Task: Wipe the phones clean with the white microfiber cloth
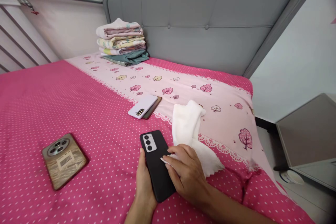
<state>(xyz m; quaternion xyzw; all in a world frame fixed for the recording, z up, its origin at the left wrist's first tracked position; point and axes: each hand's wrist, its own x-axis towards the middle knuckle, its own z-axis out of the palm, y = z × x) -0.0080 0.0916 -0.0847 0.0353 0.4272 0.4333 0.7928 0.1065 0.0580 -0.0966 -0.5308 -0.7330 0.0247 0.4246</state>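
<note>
A black smartphone (157, 171), its back and camera block facing up, rests tilted in my left hand (145, 182). The thumb of that hand lies along the phone's left edge; the other fingers are hidden underneath. My right hand (187, 173) is over the phone's right side, fingers bent and pinching a small piece of white cloth (166, 161) against the back cover. The larger part of this white cloth (185, 122) lies spread on the bed just beyond and to the right of that hand; how the two parts join is hidden behind the fingers.
A brown phone (63, 175) with a label lies at left on the pink dotted bedsheet (105, 189). Farther off, a lilac phone (144, 105) overlaps a darker one (154, 108). Folded blankets (120, 40) are stacked by the grey headboard (189, 17). A cabinet (309, 133) stands right.
</note>
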